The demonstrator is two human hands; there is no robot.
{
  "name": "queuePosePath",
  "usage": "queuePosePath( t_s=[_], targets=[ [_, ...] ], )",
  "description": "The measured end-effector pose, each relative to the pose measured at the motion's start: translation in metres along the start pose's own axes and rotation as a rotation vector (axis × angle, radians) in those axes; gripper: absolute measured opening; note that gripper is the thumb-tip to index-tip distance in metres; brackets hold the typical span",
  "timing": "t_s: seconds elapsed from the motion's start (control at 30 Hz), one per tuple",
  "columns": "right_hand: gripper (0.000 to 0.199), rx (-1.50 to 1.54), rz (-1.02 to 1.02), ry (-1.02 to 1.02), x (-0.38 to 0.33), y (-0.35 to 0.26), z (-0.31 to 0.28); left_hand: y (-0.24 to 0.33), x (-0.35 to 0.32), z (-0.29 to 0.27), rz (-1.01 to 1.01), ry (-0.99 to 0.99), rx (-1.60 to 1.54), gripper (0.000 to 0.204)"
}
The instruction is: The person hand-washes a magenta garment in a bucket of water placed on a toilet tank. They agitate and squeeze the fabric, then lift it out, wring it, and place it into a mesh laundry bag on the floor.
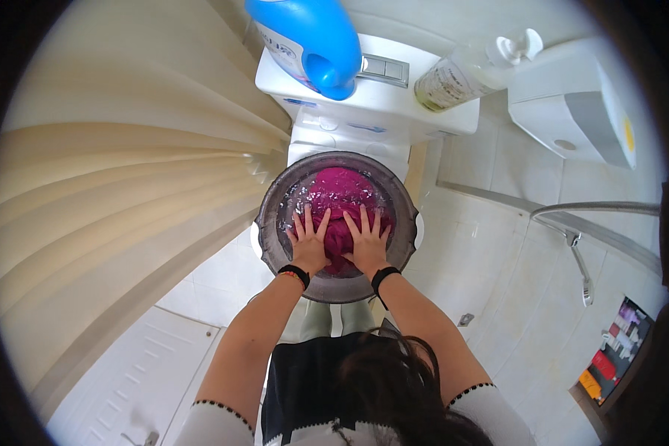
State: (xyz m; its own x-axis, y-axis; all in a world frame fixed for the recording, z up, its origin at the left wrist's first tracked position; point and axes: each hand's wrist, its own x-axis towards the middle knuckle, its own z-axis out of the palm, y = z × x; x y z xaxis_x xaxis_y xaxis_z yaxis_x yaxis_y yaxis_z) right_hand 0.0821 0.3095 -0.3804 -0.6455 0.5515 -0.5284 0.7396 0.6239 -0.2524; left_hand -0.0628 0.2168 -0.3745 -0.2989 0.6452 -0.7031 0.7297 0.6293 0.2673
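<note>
A magenta cloth point(340, 187) lies in water in a grey see-through basin point(276, 266), partly bunched up and wet. My left hand point(309, 241) presses flat on its left side, fingers spread. Beside it my right hand point(366, 241) rests on the right side of the cloth, its fingers also stretched out and apart. Both hands point toward the far rim, and neither grips the cloth. The basin sits on the closed-looking white toilet point(305, 146); the seat is mostly hidden under it.
On the toilet tank point(464, 119) stand a blue detergent bottle point(323, 37) and a clear pump bottle point(453, 80). A beige curtain point(126, 178) hangs at the left. To the right are a white dispenser point(572, 104), a shower head point(586, 286) and a niche with bottles point(621, 338).
</note>
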Motion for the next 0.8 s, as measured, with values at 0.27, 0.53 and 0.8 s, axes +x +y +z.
queuePosePath(
  t_s=[0.27,0.53,0.8],
  targets=[
    [0.105,-0.228,0.043,-0.129,0.076,0.005,0.028,-0.021,0.072,0.019,-0.021,-0.023,-0.004,0.102],
    [0.076,-0.309,0.068,-0.046,0.11,0.001,0.058,-0.042,0.103,0.04,-0.046,-0.037,0.143,0.083],
    [0.08,0.101,0.084,-0.087,0.067,0.005,-0.011,-0.035,0.044,0.02,0.033,0.135,-0.152,0.077]
  ],
)
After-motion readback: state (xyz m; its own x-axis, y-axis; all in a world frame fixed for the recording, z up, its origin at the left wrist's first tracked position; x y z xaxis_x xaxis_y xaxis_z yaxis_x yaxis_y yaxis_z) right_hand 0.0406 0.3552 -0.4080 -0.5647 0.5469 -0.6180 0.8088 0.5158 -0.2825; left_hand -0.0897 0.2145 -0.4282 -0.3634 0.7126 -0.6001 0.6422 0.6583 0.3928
